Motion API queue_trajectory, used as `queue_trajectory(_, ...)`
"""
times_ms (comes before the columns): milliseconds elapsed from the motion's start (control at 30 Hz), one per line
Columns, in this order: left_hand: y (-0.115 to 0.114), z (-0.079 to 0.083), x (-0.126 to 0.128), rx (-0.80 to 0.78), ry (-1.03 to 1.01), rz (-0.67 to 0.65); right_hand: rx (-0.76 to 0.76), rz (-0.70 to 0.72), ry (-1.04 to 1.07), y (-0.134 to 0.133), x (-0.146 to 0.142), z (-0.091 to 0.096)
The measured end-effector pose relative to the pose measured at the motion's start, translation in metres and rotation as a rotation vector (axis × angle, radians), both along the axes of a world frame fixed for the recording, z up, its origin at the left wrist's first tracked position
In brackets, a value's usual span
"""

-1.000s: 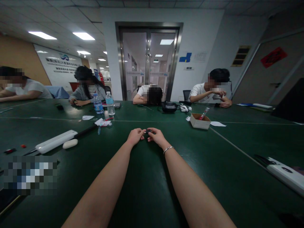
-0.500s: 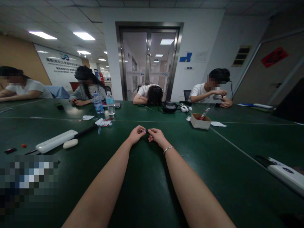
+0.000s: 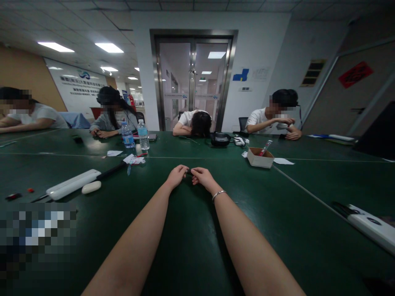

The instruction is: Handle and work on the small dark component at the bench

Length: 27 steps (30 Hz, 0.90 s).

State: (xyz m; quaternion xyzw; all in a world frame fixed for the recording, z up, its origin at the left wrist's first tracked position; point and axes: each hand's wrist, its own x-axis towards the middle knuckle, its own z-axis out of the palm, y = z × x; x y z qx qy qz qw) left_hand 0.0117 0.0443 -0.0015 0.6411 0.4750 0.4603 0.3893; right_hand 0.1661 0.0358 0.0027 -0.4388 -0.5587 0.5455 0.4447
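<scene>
Both my arms stretch forward over the dark green table point(image 3: 191, 230), and the hands meet near its middle. Between the fingertips is a small dark object point(image 3: 189, 172), too small and too covered for me to tell its kind. My left hand point(image 3: 177, 176) pinches it from the left with thumb and forefinger. From the right, my right hand point(image 3: 203, 177) grips it with closed fingers; a silver bracelet point(image 3: 217, 195) circles that wrist.
Left of my arms lie a white elongated device point(image 3: 74, 185) and a white oval case point(image 3: 91, 187). Two water bottles point(image 3: 143, 135) stand beyond. A small cardboard box point(image 3: 260, 158) and a black headset point(image 3: 220, 139) are ahead right. Several people sit across the table.
My fingers have shifted slightly around the small dark object, and less of it shows now. The arms have hardly moved, and the things on the table stay where they were.
</scene>
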Motion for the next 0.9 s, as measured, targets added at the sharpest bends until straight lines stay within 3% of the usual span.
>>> queue_trajectory(900,-0.0041,0.0031,0.0001,0.006,0.02,0.063,-0.003,-0.002,0.021,0.0013,0.0004,-0.0018)
